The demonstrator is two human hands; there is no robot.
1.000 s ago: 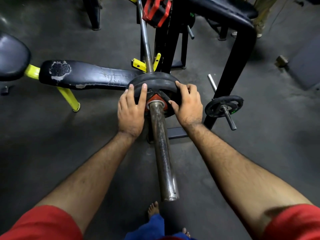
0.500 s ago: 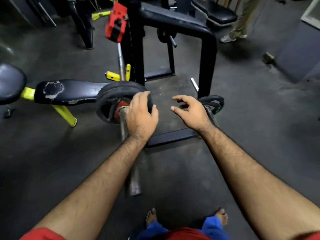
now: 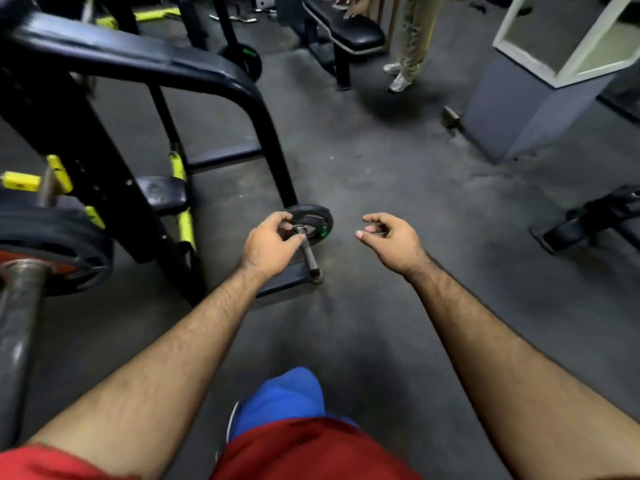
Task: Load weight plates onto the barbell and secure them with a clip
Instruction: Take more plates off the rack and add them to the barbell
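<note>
Black small plate [image 3: 317, 221] on storage peg [image 3: 309, 252], left hand [image 3: 272, 242] reaching, right hand [image 3: 389, 237] empty

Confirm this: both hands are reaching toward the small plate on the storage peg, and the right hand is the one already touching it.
Wrong hand. In the head view the left hand is at the small plate and its storage peg; the right hand hangs apart from it, fingers curled, empty.
</note>
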